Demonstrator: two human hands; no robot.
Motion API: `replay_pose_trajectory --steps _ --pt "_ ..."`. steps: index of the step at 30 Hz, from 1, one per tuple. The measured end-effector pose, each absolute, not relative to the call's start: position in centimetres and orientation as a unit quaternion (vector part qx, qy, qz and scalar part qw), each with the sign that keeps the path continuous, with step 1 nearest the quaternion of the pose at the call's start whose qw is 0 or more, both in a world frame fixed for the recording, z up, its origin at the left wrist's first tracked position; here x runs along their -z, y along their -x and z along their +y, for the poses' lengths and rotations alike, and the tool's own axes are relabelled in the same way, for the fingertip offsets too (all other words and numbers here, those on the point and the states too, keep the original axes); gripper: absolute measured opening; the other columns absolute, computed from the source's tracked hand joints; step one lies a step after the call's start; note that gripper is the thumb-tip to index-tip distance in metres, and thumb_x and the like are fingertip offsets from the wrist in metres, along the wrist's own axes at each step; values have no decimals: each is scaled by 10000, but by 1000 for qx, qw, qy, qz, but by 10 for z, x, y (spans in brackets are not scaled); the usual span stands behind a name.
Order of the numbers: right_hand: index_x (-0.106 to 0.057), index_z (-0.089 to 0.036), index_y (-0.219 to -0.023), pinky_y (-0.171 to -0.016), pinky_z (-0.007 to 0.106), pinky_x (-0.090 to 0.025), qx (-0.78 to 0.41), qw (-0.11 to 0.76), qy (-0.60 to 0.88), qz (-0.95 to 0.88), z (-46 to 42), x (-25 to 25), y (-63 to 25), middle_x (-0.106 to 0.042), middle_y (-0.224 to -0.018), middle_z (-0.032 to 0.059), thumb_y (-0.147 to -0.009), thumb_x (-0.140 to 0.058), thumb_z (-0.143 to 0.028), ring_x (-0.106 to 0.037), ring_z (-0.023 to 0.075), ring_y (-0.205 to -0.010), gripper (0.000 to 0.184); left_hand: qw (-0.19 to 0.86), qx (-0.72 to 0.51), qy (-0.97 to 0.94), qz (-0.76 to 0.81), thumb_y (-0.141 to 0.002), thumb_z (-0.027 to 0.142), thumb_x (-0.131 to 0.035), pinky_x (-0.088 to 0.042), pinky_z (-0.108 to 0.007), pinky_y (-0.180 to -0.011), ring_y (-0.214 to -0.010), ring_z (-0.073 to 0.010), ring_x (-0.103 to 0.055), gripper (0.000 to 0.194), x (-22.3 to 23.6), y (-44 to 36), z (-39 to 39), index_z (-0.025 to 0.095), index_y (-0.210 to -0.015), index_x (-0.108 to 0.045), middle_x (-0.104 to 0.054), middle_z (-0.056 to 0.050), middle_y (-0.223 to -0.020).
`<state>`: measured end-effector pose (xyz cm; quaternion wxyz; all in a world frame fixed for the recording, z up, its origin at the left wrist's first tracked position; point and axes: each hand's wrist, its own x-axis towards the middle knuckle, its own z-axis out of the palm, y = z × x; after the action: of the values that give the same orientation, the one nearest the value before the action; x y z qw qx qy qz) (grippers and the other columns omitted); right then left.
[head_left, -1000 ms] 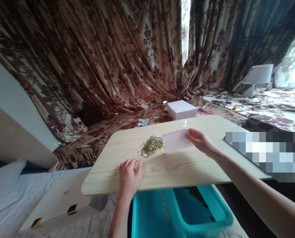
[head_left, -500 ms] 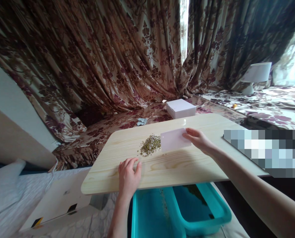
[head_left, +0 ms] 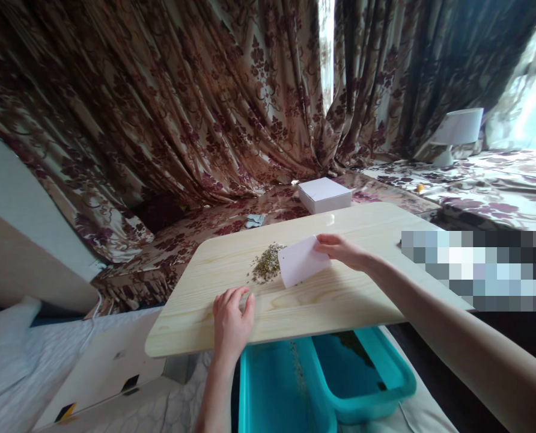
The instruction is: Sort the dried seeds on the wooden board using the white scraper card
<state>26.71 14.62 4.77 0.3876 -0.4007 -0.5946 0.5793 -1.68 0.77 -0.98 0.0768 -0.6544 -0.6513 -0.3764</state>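
My right hand (head_left: pixel 338 249) is closed on the upper right corner of a thin white card (head_left: pixel 304 263). The card is tilted, and its left edge stands against the right side of a loose pile of small green and whitish grains (head_left: pixel 266 264). Some of the pile's right side is hidden behind the card. Resting at the near left of the wooden tabletop (head_left: pixel 340 300), my left hand (head_left: pixel 233 313) holds nothing, its fingers slightly curled and its thumb apart. A few stray grains lie near the card's lower edge.
Below the table's near edge stand two turquoise tubs (head_left: pixel 286 385), with scattered grains on the rim between them. A white box (head_left: pixel 325 195) and a light blue cloth (head_left: pixel 255 221) lie beyond the table. A lamp (head_left: pixel 459 129) stands far right; a carton (head_left: pixel 97 373) lies lower left.
My right hand has moved left with the card, which has turned so that its lower left corner points nearer to me. My left hand has stayed on the table.
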Motion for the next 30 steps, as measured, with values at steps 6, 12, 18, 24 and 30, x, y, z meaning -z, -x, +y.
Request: replay_pose_trajectory --steps 6,12,18,24,30 --pt "-675 -163 -830 -642 247 -412 -605 325 399 -608 139 -50 -285 -656 -769 7 -595 -790 -386 -565 131 -706 344 82 375 658 -647 -891 352 -488 -434 -432 -931 -963 -248 -623 228 9 17 8 208 -947 -656 -708 -68 -983" --pt "-660 -156 -825 -630 249 -400 -613 257 386 -639 115 -57 -304 -660 -775 12 -649 -752 -416 -565 131 -693 327 84 373 666 -640 -887 355 -488 -445 -428 -914 -957 -249 -623 235 10 19 8 205 -947 -658 -710 -73 -980" --pt "-655 -158 -763 -616 260 -413 -599 227 380 -668 80 -71 -323 -647 -731 7 -658 -753 -474 -551 137 -675 347 84 377 658 -647 -886 333 -495 -432 -442 -933 -959 -252 -624 214 8 16 8 207 -933 -661 -711 -72 -983" --pt "-684 -181 -798 -624 275 -483 -496 434 456 -598 65 -71 -325 -697 -786 41 -596 -774 -564 -614 181 -718 442 91 383 654 -646 -878 302 -510 -433 -430 -933 -964 -234 -628 190 6 14 6 211 -937 -666 -709 -71 -977" --pt "-678 -233 -805 -580 291 -527 -387 546 507 -544 79 -56 -301 -743 -838 57 -594 -763 -541 -672 220 -742 383 91 382 651 -650 -886 295 -506 -416 -436 -955 -971 -230 -620 186 5 14 5 214 -952 -660 -705 -65 -986"
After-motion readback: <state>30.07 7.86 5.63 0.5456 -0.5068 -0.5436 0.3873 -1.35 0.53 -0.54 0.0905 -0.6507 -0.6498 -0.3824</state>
